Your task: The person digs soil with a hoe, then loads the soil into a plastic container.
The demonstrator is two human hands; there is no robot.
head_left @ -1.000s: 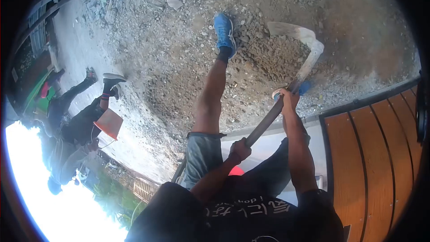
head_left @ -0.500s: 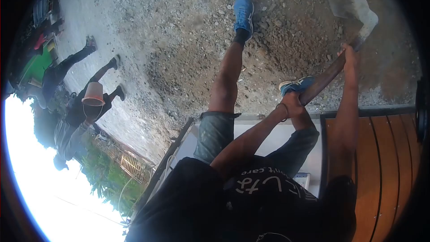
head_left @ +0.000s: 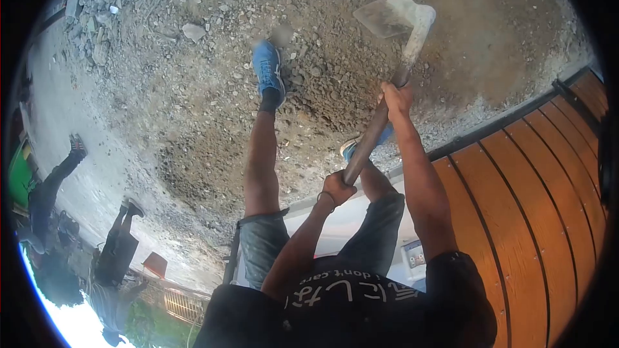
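I stand over a pile of gravelly soil (head_left: 322,90) with both hands on a hoe. My left hand (head_left: 336,187) grips the near end of the wooden handle (head_left: 369,142). My right hand (head_left: 396,98) grips it farther up, just below the metal neck. The grey hoe blade (head_left: 385,16) hangs a little above the far side of the pile, its flat face turned left. My left foot in a blue shoe (head_left: 267,67) is planted on the gravel. The other blue shoe (head_left: 350,148) shows partly behind the handle.
An orange slatted wooden panel (head_left: 535,206) with a dark frame runs along my right. Loose stones and rubble (head_left: 97,0) lie at the far left. Another person (head_left: 119,251) stands at the lower left beside an orange bucket (head_left: 155,263); a second person's leg (head_left: 55,177) is beyond.
The hoe, swung out to the upper right half a second ago, has come back toward the middle over the pile. The person with the orange bucket has shifted down-left in view.
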